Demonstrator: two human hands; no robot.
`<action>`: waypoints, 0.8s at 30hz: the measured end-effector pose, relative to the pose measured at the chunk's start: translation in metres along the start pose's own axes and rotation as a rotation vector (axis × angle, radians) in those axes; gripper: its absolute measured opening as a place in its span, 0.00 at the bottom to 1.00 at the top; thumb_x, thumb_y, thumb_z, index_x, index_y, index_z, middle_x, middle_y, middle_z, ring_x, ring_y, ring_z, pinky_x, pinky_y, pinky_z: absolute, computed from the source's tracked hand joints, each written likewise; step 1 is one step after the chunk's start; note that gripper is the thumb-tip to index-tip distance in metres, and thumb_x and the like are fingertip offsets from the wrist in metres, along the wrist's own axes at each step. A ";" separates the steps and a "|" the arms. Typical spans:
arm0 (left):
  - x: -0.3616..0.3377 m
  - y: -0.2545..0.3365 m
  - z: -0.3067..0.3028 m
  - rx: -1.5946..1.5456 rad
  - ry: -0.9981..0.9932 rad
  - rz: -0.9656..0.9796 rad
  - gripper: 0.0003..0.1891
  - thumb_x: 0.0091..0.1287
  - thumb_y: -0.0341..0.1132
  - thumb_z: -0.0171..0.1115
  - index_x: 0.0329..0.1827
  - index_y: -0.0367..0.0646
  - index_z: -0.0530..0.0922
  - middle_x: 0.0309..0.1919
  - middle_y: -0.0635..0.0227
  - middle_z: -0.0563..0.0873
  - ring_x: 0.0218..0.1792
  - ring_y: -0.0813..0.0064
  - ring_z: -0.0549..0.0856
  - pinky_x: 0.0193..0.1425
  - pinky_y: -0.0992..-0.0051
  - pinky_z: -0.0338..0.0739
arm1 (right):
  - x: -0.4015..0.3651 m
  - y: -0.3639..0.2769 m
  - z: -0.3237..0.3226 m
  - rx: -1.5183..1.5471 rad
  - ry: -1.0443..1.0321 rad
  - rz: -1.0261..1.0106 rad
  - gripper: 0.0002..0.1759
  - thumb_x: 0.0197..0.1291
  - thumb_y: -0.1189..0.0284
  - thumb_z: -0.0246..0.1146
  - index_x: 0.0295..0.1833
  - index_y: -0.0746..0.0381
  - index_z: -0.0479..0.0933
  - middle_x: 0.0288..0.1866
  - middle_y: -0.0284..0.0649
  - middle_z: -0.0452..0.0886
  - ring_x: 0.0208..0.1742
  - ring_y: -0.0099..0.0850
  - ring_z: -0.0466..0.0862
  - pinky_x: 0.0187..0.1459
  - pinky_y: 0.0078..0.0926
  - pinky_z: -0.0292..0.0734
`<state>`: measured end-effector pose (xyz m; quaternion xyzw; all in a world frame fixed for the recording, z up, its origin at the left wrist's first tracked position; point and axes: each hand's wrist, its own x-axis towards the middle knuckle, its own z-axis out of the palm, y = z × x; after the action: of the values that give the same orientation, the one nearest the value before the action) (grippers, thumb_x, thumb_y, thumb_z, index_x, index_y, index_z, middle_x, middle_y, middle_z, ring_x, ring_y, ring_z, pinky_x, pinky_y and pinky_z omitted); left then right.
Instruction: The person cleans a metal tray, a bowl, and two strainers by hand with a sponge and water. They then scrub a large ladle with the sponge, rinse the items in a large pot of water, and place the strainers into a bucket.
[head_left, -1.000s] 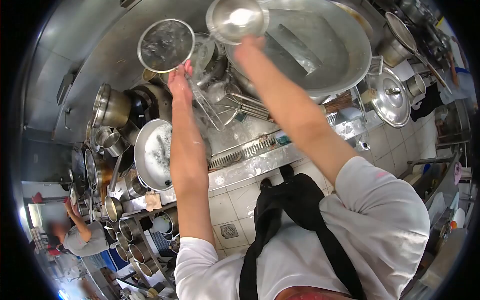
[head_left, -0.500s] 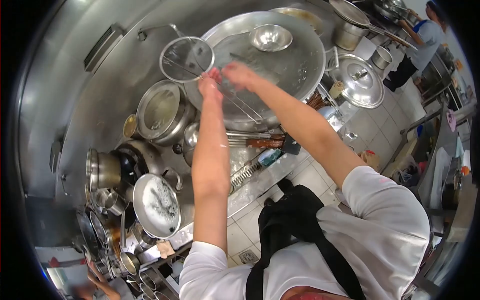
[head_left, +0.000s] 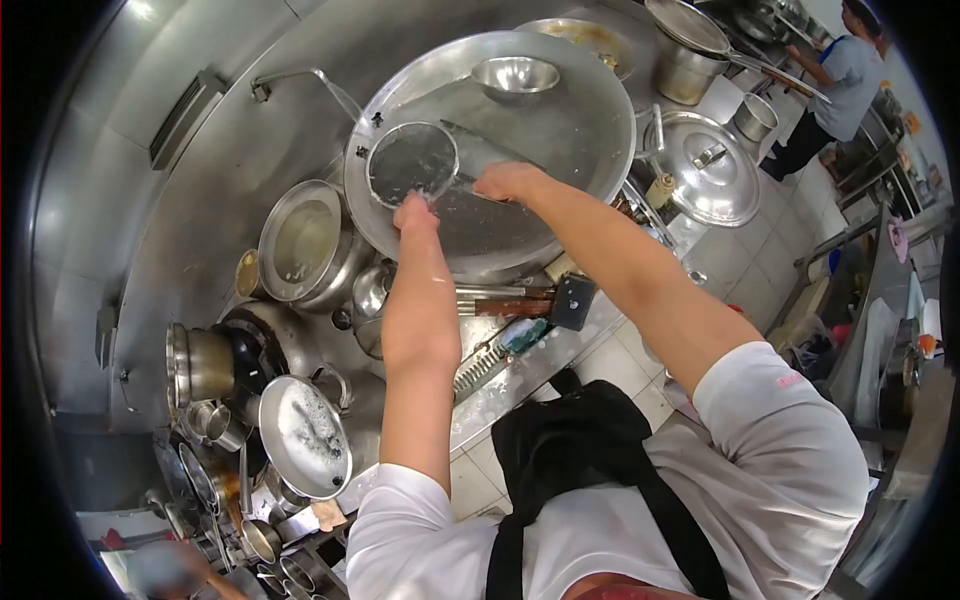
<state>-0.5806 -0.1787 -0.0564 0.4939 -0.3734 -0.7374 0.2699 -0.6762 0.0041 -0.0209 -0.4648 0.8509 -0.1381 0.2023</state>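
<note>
A round fine-mesh strainer (head_left: 412,165) is tilted over the near-left part of a big metal basin of water (head_left: 618,90). My left hand (head_left: 415,213) is closed at the strainer's near rim, its fingertips partly hidden against the frame. Further right, my right hand (head_left: 508,182) is closed in a fist around the strainer's handle. Toward the basin's far side floats or rests a small metal bowl (head_left: 515,78). A bent tap pipe (head_left: 318,76) reaches to the basin's left rim, with water running from its end.
Left of the basin stand a pot of cloudy water (head_left: 305,245) and a foamy pan (head_left: 303,435). Ladles and a cleaver (head_left: 573,302) lie along the near edge. A large lid (head_left: 708,170) is at right. Another person (head_left: 850,80) stands at the far right.
The strainer has moved right and down, from above the basin's left rim to over the water. My right hand has come onto its handle. The view has shifted slightly.
</note>
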 end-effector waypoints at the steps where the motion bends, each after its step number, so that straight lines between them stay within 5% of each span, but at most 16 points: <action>1: 0.000 0.000 0.005 -0.004 -0.006 -0.002 0.20 0.68 0.39 0.64 0.57 0.35 0.77 0.47 0.56 0.85 0.43 0.58 0.86 0.42 0.56 0.82 | 0.001 0.013 0.003 -0.107 0.162 -0.142 0.17 0.67 0.59 0.53 0.41 0.60 0.81 0.29 0.49 0.83 0.27 0.46 0.82 0.36 0.45 0.77; 5: -0.013 -0.007 0.020 0.026 0.106 -0.055 0.24 0.69 0.46 0.63 0.59 0.36 0.76 0.51 0.53 0.84 0.47 0.54 0.86 0.48 0.55 0.82 | -0.029 -0.004 0.014 -0.341 0.397 -0.211 0.19 0.70 0.58 0.53 0.38 0.62 0.80 0.25 0.48 0.81 0.22 0.42 0.79 0.27 0.44 0.75; 7: -0.018 -0.012 0.032 0.056 0.137 -0.091 0.27 0.69 0.50 0.62 0.60 0.36 0.76 0.54 0.52 0.84 0.50 0.51 0.86 0.51 0.54 0.82 | -0.047 -0.024 -0.025 0.530 -0.136 0.396 0.23 0.73 0.55 0.52 0.37 0.64 0.79 0.22 0.42 0.78 0.16 0.35 0.74 0.18 0.38 0.69; 8: 0.010 -0.027 0.039 0.062 0.114 -0.093 0.27 0.69 0.50 0.62 0.60 0.36 0.76 0.54 0.52 0.84 0.50 0.51 0.86 0.51 0.54 0.82 | -0.045 -0.019 -0.028 0.531 -0.117 0.411 0.23 0.73 0.55 0.52 0.37 0.64 0.79 0.22 0.42 0.78 0.16 0.35 0.74 0.18 0.38 0.69; 10: 0.062 -0.061 0.043 -0.219 -0.405 -0.420 0.26 0.75 0.48 0.56 0.61 0.32 0.74 0.56 0.52 0.82 0.51 0.52 0.84 0.57 0.54 0.80 | -0.038 -0.013 -0.028 0.653 -0.194 0.380 0.27 0.74 0.51 0.50 0.35 0.64 0.78 0.19 0.34 0.74 0.12 0.27 0.69 0.13 0.31 0.62; 14: 0.041 -0.023 0.056 -0.527 -0.468 -0.343 0.15 0.80 0.33 0.43 0.63 0.36 0.71 0.56 0.55 0.79 0.58 0.56 0.79 0.63 0.57 0.77 | -0.040 -0.024 -0.022 0.910 -0.180 0.425 0.26 0.72 0.50 0.52 0.35 0.61 0.78 0.18 0.31 0.72 0.12 0.25 0.68 0.14 0.28 0.62; 16: 0.026 0.015 0.055 -0.527 -0.646 -0.061 0.13 0.79 0.31 0.47 0.62 0.38 0.71 0.57 0.57 0.79 0.58 0.57 0.80 0.60 0.56 0.79 | -0.037 -0.041 -0.018 0.837 0.186 0.281 0.24 0.71 0.50 0.55 0.36 0.61 0.79 0.18 0.31 0.72 0.14 0.23 0.69 0.17 0.26 0.65; 18: -0.008 0.073 0.060 -0.500 -0.633 0.147 0.14 0.76 0.27 0.52 0.62 0.38 0.71 0.57 0.59 0.79 0.55 0.60 0.82 0.55 0.56 0.81 | -0.036 -0.053 -0.047 0.702 0.187 0.158 0.21 0.68 0.54 0.61 0.39 0.63 0.80 0.25 0.35 0.79 0.25 0.24 0.77 0.31 0.28 0.76; 19: -0.015 0.102 0.065 -0.447 -0.688 0.240 0.14 0.74 0.26 0.54 0.61 0.38 0.72 0.56 0.60 0.80 0.53 0.62 0.83 0.52 0.56 0.82 | -0.005 -0.029 -0.038 0.534 0.570 -0.208 0.22 0.62 0.57 0.67 0.47 0.67 0.80 0.43 0.43 0.84 0.44 0.30 0.82 0.50 0.33 0.78; 20: -0.024 0.125 0.068 -0.388 -0.741 0.329 0.14 0.73 0.24 0.56 0.60 0.38 0.73 0.54 0.61 0.81 0.50 0.63 0.84 0.49 0.56 0.83 | -0.028 -0.066 -0.091 0.468 0.569 0.055 0.30 0.56 0.58 0.72 0.57 0.67 0.78 0.57 0.48 0.80 0.58 0.36 0.79 0.61 0.36 0.73; 22: -0.078 0.168 0.070 -0.295 -0.821 0.505 0.12 0.72 0.25 0.59 0.57 0.38 0.76 0.51 0.61 0.84 0.45 0.65 0.86 0.46 0.61 0.84 | -0.029 -0.097 -0.152 0.670 1.049 0.131 0.50 0.44 0.57 0.79 0.70 0.68 0.66 0.67 0.55 0.74 0.65 0.42 0.76 0.61 0.37 0.75; 24: -0.096 0.187 0.079 -0.189 -0.972 0.632 0.09 0.71 0.26 0.61 0.52 0.38 0.79 0.46 0.61 0.86 0.41 0.66 0.88 0.44 0.65 0.85 | -0.058 -0.126 -0.222 0.601 1.170 -0.011 0.46 0.46 0.57 0.77 0.68 0.67 0.67 0.65 0.55 0.75 0.64 0.41 0.77 0.60 0.37 0.75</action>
<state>-0.6136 -0.1903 0.1658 -0.0623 -0.5159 -0.7932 0.3176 -0.6604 -0.0027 0.2404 -0.2405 0.7423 -0.6009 -0.1734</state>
